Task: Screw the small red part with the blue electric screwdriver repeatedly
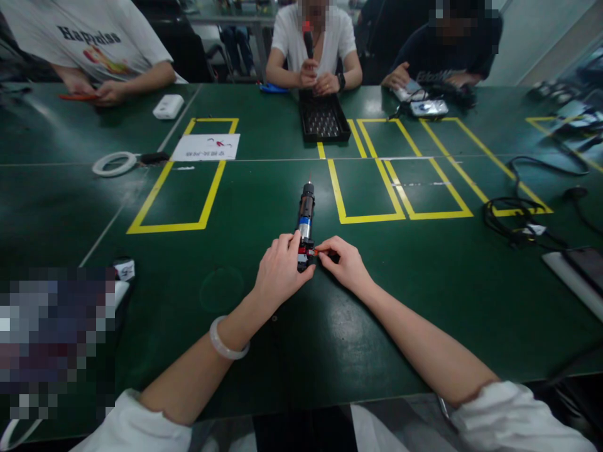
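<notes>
On the green table in front of me lies a slim cylindrical motor assembly [305,227], like the inside of an electric screwdriver, with a black tip, a brown and a blue-silver section. My left hand [281,267] is closed around its near end and holds it down. My right hand [343,262] pinches a small red-orange piece [316,252] against the right side of the assembly, beside a red and white part. What exactly this piece is, I cannot make out; fingertips cover some of it.
Across the table, a black tray [325,119] of small metal parts stands before a person holding a screwdriver-like tool [308,43]. Two other people sit either side. Yellow tape outlines [372,219], a paper sheet [207,147], a coiled white cable [114,164] and black cables [511,223] lie around.
</notes>
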`<state>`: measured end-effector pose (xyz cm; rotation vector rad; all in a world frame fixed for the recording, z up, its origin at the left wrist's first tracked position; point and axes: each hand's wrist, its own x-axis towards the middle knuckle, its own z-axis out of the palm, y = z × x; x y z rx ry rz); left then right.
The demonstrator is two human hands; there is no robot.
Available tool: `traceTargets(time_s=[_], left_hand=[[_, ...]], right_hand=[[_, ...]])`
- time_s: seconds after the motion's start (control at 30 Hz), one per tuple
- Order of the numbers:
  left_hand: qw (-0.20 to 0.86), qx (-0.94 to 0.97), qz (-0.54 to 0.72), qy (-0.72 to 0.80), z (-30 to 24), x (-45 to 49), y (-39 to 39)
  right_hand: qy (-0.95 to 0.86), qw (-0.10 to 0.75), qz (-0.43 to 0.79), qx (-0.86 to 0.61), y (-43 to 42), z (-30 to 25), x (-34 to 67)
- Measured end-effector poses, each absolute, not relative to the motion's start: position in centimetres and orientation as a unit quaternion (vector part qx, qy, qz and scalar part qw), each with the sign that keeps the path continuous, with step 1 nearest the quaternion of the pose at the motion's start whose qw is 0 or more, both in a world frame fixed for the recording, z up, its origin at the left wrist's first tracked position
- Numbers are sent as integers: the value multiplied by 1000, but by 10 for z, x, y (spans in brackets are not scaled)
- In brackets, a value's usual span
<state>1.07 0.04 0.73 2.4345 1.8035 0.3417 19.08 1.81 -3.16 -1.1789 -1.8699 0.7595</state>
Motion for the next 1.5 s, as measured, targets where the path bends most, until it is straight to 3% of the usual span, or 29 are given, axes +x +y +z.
traceTargets(time_s=[0.37,0.73,1.1,1.5], left_hand=[[23,785,80,614,11,18,7],[17,781,70,620,13,23,8],[-15,772,67,631,13,20,9],[-47,760,20,648,14,-48,16]], right_hand=[[-737,413,317,-432,18,-33,192],[-785,364,275,-419,14,-31,190],[-744,394,336,-423,15,-29,192],[-735,397,368,-408,17,-32,195]])
